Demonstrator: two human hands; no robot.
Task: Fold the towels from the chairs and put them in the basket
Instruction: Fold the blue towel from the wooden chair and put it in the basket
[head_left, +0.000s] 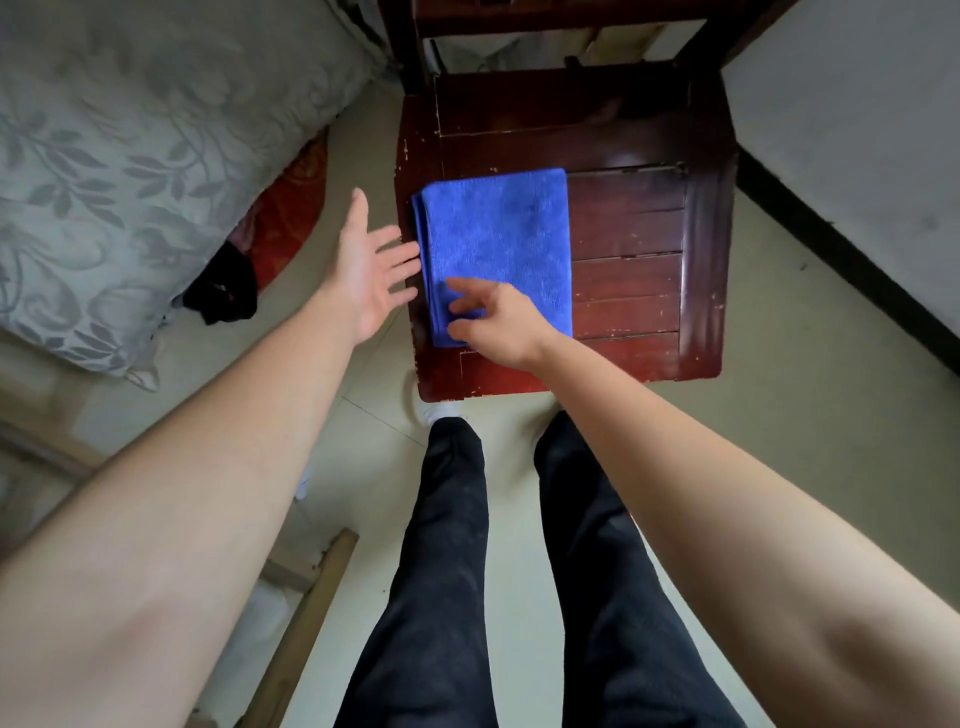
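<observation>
Blue towel (498, 244), already folded into a neat rectangle, lies flat on the left half of the chair (701, 234) seat. Its long axis runs straight away from the person, from the seat's front edge towards the chair back. The thick stacked edge faces left, and that's the side that matters here.

The right grip (498, 327) is over the towel's near-left corner, fingers half curled and pointing left, tips touching the cloth. I can't tell from here whether they've pinched the layers or are only resting on them.

The left grip (369, 275) is just off the seat's left side, wide open with the palm turned up. It holds nothing, and its fingertips (405, 260) reach the stacked edge about halfway along.

So there's one grip on top at the near corner and one at the side. The towel lies to the right of the left grip and directly under the right one, which makes the right the nearer. My read is that the folding is done and the lift comes next. If so, the left would need to slide in rightwards under that stacked edge, across the short way, while the right pins or pinches from above. If the layers get caught unevenly, the fold could fall open.

No basket is in sight, so I can't say which way the carry would go. To the left is a bed (130, 156) with a grey leaf-patterned cover, and something small and black (223, 296) sits on the floor (779, 415) beside it. The person's dark trouser legs (452, 545) stand right in front of the chair.
</observation>
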